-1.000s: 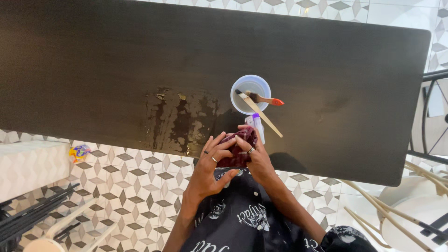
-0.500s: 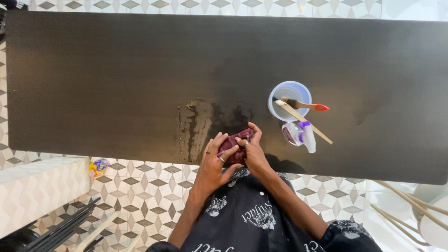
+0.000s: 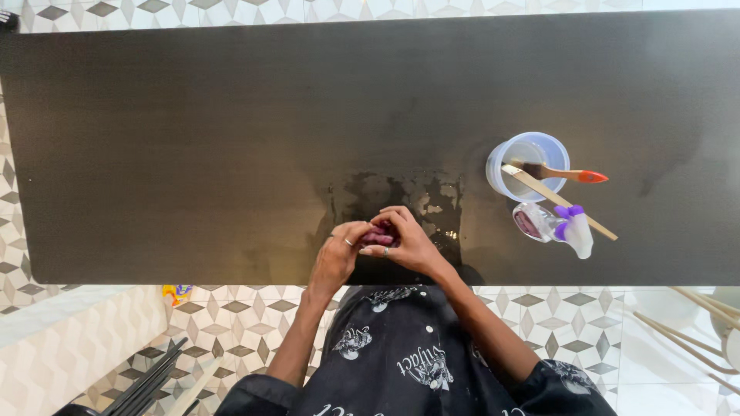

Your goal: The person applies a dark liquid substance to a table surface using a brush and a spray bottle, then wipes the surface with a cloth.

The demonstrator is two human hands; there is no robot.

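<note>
A small dark red cloth (image 3: 378, 235) is bunched between both my hands near the front edge of the long dark table (image 3: 193, 139). My left hand (image 3: 338, 254) cups the cloth from the left, and my right hand (image 3: 408, 243) closes over it from the right and above. Most of the cloth is hidden by my fingers. Just beyond my hands the tabletop shows a wet, shiny patch (image 3: 401, 196).
To the right stand a pale blue plastic cup (image 3: 527, 164) with a red-handled brush (image 3: 566, 175) and a flat wooden stick (image 3: 559, 202) resting across it. A small spray bottle with a purple trigger (image 3: 555, 225) lies beside it. Patterned tiles cover the floor.
The view has shifted, so the cup and bottle now sit further right. My hands have closed tighter around the cloth and moved onto the table by the wet patch.
</note>
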